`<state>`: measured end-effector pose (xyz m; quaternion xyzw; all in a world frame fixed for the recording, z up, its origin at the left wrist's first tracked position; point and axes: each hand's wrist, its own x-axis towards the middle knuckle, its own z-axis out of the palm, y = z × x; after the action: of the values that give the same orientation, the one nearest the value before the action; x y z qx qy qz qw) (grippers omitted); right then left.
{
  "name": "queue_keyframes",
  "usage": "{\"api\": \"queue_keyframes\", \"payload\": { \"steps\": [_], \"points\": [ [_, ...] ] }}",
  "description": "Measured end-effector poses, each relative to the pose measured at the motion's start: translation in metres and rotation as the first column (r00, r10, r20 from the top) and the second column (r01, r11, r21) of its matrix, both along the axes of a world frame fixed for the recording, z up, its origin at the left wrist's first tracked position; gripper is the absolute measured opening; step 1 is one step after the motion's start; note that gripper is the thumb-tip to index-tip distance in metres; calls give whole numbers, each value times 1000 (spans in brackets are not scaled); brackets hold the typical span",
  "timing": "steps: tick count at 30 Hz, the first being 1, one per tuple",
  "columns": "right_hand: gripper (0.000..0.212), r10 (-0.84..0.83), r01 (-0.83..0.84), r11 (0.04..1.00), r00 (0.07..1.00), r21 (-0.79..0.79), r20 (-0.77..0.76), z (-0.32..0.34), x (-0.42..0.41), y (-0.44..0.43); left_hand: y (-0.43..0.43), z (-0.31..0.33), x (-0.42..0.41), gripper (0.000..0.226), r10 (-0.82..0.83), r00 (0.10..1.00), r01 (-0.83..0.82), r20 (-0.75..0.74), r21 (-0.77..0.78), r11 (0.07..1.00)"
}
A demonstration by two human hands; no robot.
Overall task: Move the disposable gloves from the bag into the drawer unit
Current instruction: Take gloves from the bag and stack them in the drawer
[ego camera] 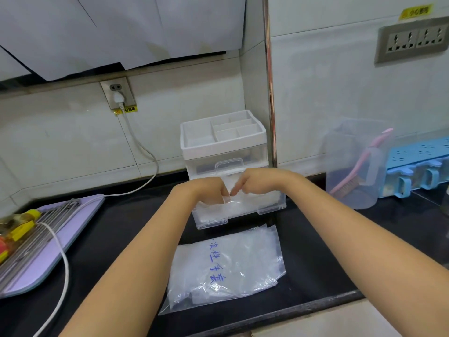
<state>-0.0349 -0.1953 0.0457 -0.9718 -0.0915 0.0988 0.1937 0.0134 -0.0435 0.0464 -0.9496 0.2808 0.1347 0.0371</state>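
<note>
**Both hands in the open drawer, bag lying in front**

Nearest to us, the clear bag (226, 271) with blue handwriting lies flat on the black surface (320, 251), just in front of the pulled-out lower drawer (272, 207). To our left sits a purple tray (48, 251) carrying metal rods, with a white cable (62, 259) looping across it.

Past the bag, our two hands meet over that drawer. The left hand (211, 190) has its grip curled round a fold of the disposable gloves (245, 203), which fill the drawer as a crumpled clear mass. The right hand (255, 182) has its fingers bent, with one fingertip down on the gloves; the clear film makes it hard to tell whether that grip pinches them or only presses.

Behind stands the drawer unit (223, 139), against the tiled wall, with a divided tray on top. Further right are a clear jug (352, 188) holding a pink brush (359, 166), and a blue rack (418, 152).
</note>
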Motion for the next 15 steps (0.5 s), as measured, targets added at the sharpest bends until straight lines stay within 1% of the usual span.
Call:
{"api": "queue_keyframes", "payload": {
  "steps": [1, 3, 6, 8, 9, 10, 11, 12, 13, 14, 15],
  "points": [
    [39, -16, 12, 997, 999, -76, -44, -7, 8, 2, 1, 1, 0, 40, 3, 1000, -3, -6, 1, 1000],
    [36, -80, 68, 975, 996, -210, -49, -17, 22, 2, 3, 3, 1, 39, 15, 1000, -15, -23, 11, 1000],
    [24, -114, 107, 954, 994, -280, -7, -23, 30, 0, 5, 3, 4, 36, 29, 999, -28, -35, 37, 999],
    [17, -146, 163, 963, 985, -216, 92, -24, 31, 0, 4, 3, 8, 32, 48, 997, -46, -61, 41, 998],
    [16, -168, 193, 970, 972, -148, 164, -24, 31, 0, 2, 2, 9, 35, 71, 994, -68, -81, 40, 997],
    [20, -199, 221, 973, 953, -72, 229, -24, 31, 1, 1, 3, 7, 41, 94, 990, -90, -108, 40, 995],
    [27, -219, 225, 974, 940, 6, 261, -22, 30, 3, 0, 3, 6, 52, 115, 983, -112, -143, 26, 993],
    [31, -212, 203, 977, 947, 60, 241, -19, 27, 6, -1, 3, 5, 59, 131, 974, -135, -183, -8, 991],
    [34, -176, 160, 983, 965, 93, 194, -16, 23, 9, -1, 2, 5, 61, 152, 962, -169, -226, -56, 984],
    [33, -127, 119, 990, 984, 73, 124, -14, 19, 11, 0, 1, 4, 57, 171, 949, -205, -264, -106, 973],
    [31, -85, 84, 996, 994, 16, 65, -13, 17, 12, 0, 1, 4, 49, 187, 937, -238, -295, -144, 961]
  ]
}}
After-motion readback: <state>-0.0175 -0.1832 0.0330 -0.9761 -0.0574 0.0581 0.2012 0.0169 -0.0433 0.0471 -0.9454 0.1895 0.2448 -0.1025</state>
